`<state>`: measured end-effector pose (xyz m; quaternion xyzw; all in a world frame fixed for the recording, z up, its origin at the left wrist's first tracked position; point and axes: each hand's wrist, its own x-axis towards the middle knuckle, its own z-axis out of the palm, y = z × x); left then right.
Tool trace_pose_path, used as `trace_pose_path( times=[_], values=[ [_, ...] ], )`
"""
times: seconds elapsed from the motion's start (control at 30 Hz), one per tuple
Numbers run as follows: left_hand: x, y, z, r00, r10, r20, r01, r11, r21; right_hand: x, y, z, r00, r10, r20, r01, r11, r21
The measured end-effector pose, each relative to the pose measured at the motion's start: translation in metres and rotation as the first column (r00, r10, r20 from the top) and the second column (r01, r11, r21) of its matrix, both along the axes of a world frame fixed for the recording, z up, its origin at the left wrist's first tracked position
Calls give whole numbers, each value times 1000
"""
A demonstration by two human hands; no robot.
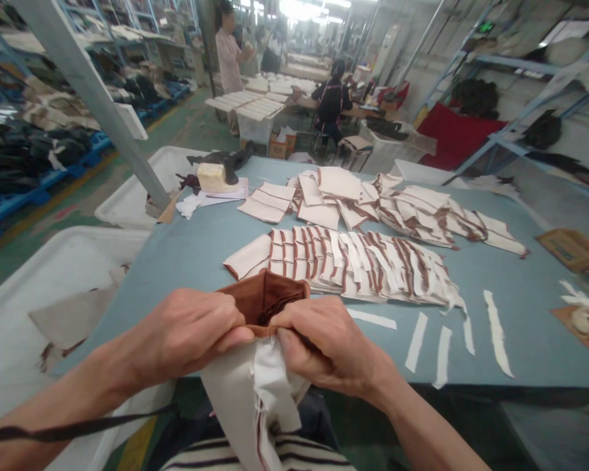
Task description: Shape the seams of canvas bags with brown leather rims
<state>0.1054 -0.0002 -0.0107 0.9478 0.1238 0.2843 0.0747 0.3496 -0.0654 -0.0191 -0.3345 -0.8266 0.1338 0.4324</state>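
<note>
Left grip (199, 327): closed, pinching the brown-lined pouch (228, 386) by its rim
Right grip (321, 340): closed, pinching the same rim
Pouch: at the near edge of the surface (186, 255)
Overlapping cream pieces (319, 261): on the surface's middle

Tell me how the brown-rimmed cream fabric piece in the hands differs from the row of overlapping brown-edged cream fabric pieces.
The held piece hangs from the left hand and right hand; the overlapping row lies on the blue-grey table.
The held piece gapes open at its brown rim; the row's pieces lie layered and flattish.
The held piece is single; the row has many.
Both show cream and brown fabric with white strips.
</note>
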Motion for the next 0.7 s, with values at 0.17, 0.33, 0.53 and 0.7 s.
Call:
trace_pose_path(
  times=[0.17, 0.33, 0.53, 0.7],
  values=[
    [-1, 9, -7, 999, -17, 40, 24, 986, -166, -4, -2, -5, 992, 24, -127, -40, 992, -121],
    [0, 10, 2, 990, -76, 121, 124, 876, -465, 0, 1, -5, 969, 53, -240, -128, 942, -309],
    [4, 6, 6, 984, -98, 150, 155, 883, -444, 10, 6, 10, 947, 129, -293, -299, 687, -662],
    [2, 6, -7, 982, 16, 189, 97, 813, -574, 8, 8, 10, 948, 165, -270, -296, 769, -567]
  ],
)
